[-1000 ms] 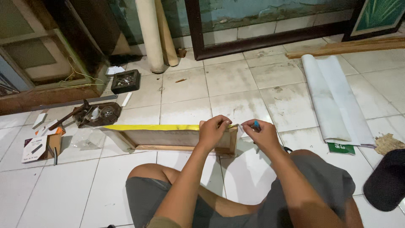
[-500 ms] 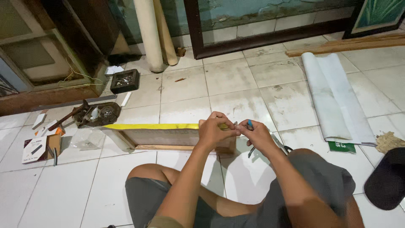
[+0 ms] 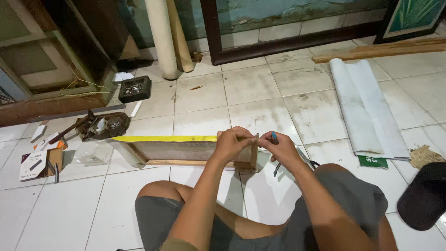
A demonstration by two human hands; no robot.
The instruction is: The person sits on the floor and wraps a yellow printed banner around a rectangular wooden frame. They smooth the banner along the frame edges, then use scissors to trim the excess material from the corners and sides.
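— Hands at the corner of a wooden frame (image 3: 186, 155) lying on the tiled floor (image 3: 260, 102), a strip of yellow tape (image 3: 162, 138) running along its top edge. What is the seated person doing there?

— Working the tape's end at the frame's right corner, as far as I can judge. The left hand (image 3: 232, 145) sits on that corner, its fingers (image 3: 245, 135) curled tight and pinching down where the tape ends. The right hand (image 3: 278, 148) is just beside it, fingers closed round a small blue-tipped tool (image 3: 274, 136), perhaps a cutter; too small to tell.

— And what would doing it well call for?

— Keeping the tape taut and true to the edge, I'd say, with the left hand pressing flat so nothing lifts or wrinkles. Any cut should fall right at the corner, the tip kept off the left fingertips, which lie touching close.

— What else is lying about?

— Scissors (image 3: 304, 160), or something like them, on the floor under the right wrist. A tape dispenser (image 3: 104, 125) rests near the frame's far left end, with small boxes (image 3: 42, 160) beside it. A roll of pale sheet (image 3: 367, 107) lies well apart on the right, and a dark cap (image 3: 425, 197) by the person's right knee.

— Could anything go wrong?

— A slack strip could skew along the edge, in my view.
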